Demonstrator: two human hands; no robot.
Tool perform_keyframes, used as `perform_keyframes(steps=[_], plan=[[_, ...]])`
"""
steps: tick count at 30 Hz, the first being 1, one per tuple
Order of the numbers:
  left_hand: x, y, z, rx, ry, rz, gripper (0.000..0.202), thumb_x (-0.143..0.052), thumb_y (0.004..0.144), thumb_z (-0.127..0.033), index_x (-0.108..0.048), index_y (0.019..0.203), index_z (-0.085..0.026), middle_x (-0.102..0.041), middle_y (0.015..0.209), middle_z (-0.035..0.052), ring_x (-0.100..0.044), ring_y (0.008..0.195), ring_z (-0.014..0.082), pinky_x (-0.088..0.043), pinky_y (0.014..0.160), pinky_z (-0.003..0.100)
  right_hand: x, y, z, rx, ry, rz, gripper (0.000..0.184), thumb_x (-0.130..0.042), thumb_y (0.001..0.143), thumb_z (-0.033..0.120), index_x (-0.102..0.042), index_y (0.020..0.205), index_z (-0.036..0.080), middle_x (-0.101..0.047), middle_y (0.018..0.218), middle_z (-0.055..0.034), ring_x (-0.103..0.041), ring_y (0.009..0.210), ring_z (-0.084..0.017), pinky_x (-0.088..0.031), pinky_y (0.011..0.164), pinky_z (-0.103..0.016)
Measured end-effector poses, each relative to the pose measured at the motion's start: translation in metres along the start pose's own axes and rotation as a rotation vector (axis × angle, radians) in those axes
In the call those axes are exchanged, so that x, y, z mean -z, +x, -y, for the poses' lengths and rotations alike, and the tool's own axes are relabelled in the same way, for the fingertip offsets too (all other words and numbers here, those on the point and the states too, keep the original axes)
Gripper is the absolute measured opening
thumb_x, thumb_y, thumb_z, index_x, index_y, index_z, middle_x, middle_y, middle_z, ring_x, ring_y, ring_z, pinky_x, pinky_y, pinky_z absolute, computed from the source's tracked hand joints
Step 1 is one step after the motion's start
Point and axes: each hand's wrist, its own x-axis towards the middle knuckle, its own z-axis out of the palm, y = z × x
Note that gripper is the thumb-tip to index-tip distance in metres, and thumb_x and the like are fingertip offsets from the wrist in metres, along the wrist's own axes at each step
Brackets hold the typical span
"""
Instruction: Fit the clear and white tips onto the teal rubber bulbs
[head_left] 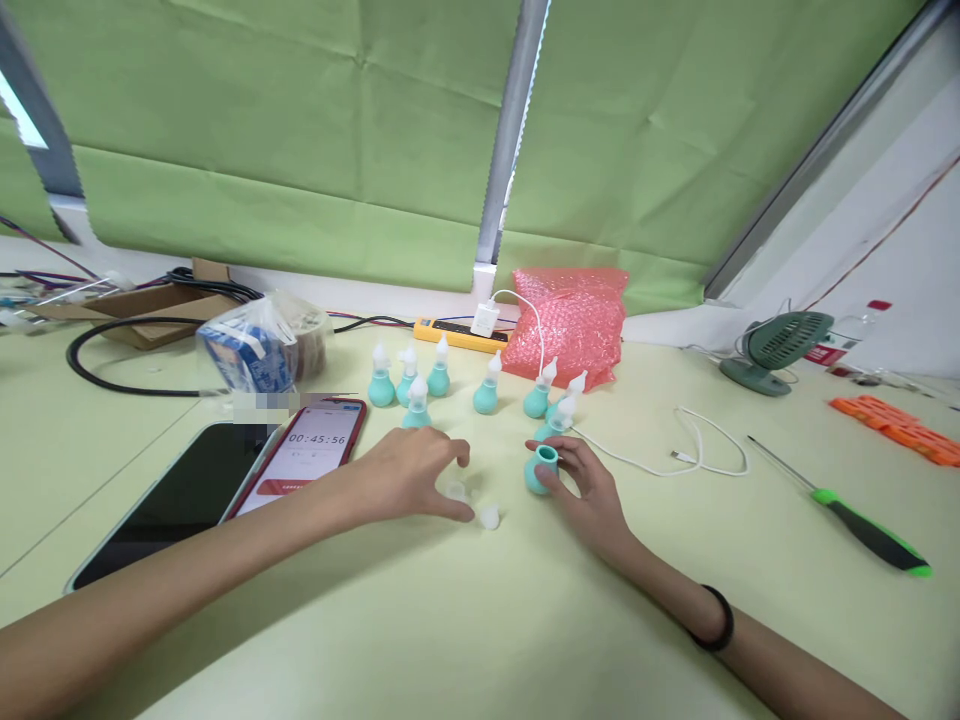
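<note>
My right hand (589,490) grips a teal rubber bulb (541,470) that has no tip on it, holding it on the table. My left hand (409,472) reaches across with its fingers pinched on a clear plastic tip (456,489). Another clear tip (489,517) lies loose just by the left fingertips. Behind the hands stand several teal bulbs with clear tips fitted (439,372), in a loose row.
Two phones lie at the left, one dark (180,500), one showing a timer (311,450). A pink bubble-wrap bag (574,325), a yellow power strip (457,335), a white cable (694,450), a green-handled screwdriver (862,525) and a small fan (780,345) lie around.
</note>
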Motion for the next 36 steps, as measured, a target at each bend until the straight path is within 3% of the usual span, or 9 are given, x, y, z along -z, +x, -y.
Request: perform_keyframes(steps=[4, 8, 14, 17, 23, 25, 29, 33, 36], plan=[[0.016, -0.002, 0.005, 0.009, 0.017, -0.256, 0.028, -0.050, 0.074, -0.039, -0.053, 0.094, -0.019, -0.057, 0.080, 0.0020, -0.053, 0.072, 0.0168, -0.040, 0.061, 0.025, 0.001, 0.001, -0.004, 0.055, -0.099, -0.039, 0.022, -0.055, 0.075, 0.024, -0.047, 0.095, 0.022, -0.057, 0.105, -0.0068, -0.053, 0.097, -0.020, -0.042, 0.085, -0.038], [0.019, 0.001, 0.013, 0.130, 0.268, -0.508, 0.025, -0.043, 0.079, -0.026, -0.051, 0.101, -0.018, -0.049, 0.102, 0.0080, -0.048, 0.091, 0.0223, -0.043, 0.070, 0.030, 0.000, 0.001, -0.007, 0.069, -0.147, -0.022, 0.024, -0.054, 0.074, 0.020, -0.045, 0.096, 0.022, -0.057, 0.105, -0.0065, -0.054, 0.095, -0.020, -0.043, 0.084, -0.039], [0.011, 0.008, 0.028, 0.244, 0.388, -0.251, 0.026, -0.038, 0.081, -0.021, -0.053, 0.102, -0.019, -0.052, 0.096, 0.0092, -0.056, 0.076, 0.0224, -0.044, 0.054, 0.028, 0.000, 0.000, -0.007, 0.203, -0.251, -0.033, 0.031, -0.053, 0.072, 0.016, -0.044, 0.102, 0.022, -0.051, 0.107, -0.0073, -0.048, 0.102, -0.021, -0.042, 0.086, -0.040], [0.009, 0.010, 0.032, 0.208, 0.287, -0.286, 0.029, -0.034, 0.082, -0.016, -0.058, 0.097, -0.019, -0.055, 0.088, 0.0076, -0.057, 0.071, 0.0201, -0.044, 0.055, 0.028, 0.000, 0.000, -0.003, 0.284, -0.299, -0.055, 0.030, -0.052, 0.072, 0.015, -0.045, 0.100, 0.022, -0.048, 0.108, -0.0086, -0.045, 0.105, -0.023, -0.041, 0.085, -0.042], [0.017, -0.003, 0.007, -0.095, -0.361, -0.741, 0.027, -0.046, 0.079, -0.024, -0.054, 0.105, -0.018, -0.060, 0.093, 0.0049, -0.057, 0.075, 0.0137, -0.049, 0.064, 0.024, 0.002, -0.006, 0.009, 0.484, -0.378, -0.167, 0.038, -0.056, 0.068, 0.015, -0.042, 0.102, 0.022, -0.045, 0.111, -0.0113, -0.043, 0.106, -0.028, -0.034, 0.087, -0.050], [0.021, -0.010, -0.009, -0.076, -0.670, -0.713, 0.039, -0.053, 0.075, -0.027, -0.047, 0.113, -0.019, -0.062, 0.093, 0.0036, -0.058, 0.079, 0.0141, -0.051, 0.066, 0.023, 0.003, -0.010, 0.011, 0.583, -0.325, -0.166, 0.050, -0.059, 0.065, 0.017, -0.038, 0.109, 0.023, -0.043, 0.114, -0.0120, -0.041, 0.107, -0.030, -0.033, 0.087, -0.052], [0.020, -0.018, -0.031, -0.015, -1.104, -0.380, 0.031, -0.059, 0.070, -0.024, -0.056, 0.100, -0.017, -0.065, 0.085, 0.0031, -0.061, 0.075, 0.0157, -0.051, 0.063, 0.024, 0.003, -0.019, 0.013, 0.753, -0.170, -0.020, 0.067, -0.060, 0.061, 0.027, -0.028, 0.120, 0.027, -0.038, 0.122, -0.0114, -0.042, 0.107, -0.034, -0.036, 0.083, -0.054], [0.013, -0.015, -0.035, 0.027, -1.247, -0.167, 0.022, -0.060, 0.068, -0.019, -0.060, 0.089, -0.013, -0.066, 0.081, 0.0032, -0.062, 0.074, 0.0157, -0.050, 0.067, 0.026, 0.001, -0.028, 0.017, 0.763, -0.280, 0.156, 0.065, -0.060, 0.062, 0.021, -0.029, 0.118, 0.030, -0.056, 0.103, -0.0084, -0.058, 0.084, -0.027, -0.047, 0.067, -0.041], [0.007, -0.012, -0.033, 0.057, -1.211, -0.210, 0.022, -0.061, 0.068, -0.019, -0.061, 0.089, -0.012, -0.066, 0.081, 0.0033, -0.061, 0.074, 0.0154, -0.050, 0.064, 0.024, -0.001, -0.030, 0.020, 0.682, -0.407, 0.130, 0.054, -0.055, 0.063, 0.014, -0.037, 0.112, 0.027, -0.062, 0.088, -0.0062, -0.060, 0.075, -0.024, -0.048, 0.060, -0.034]])
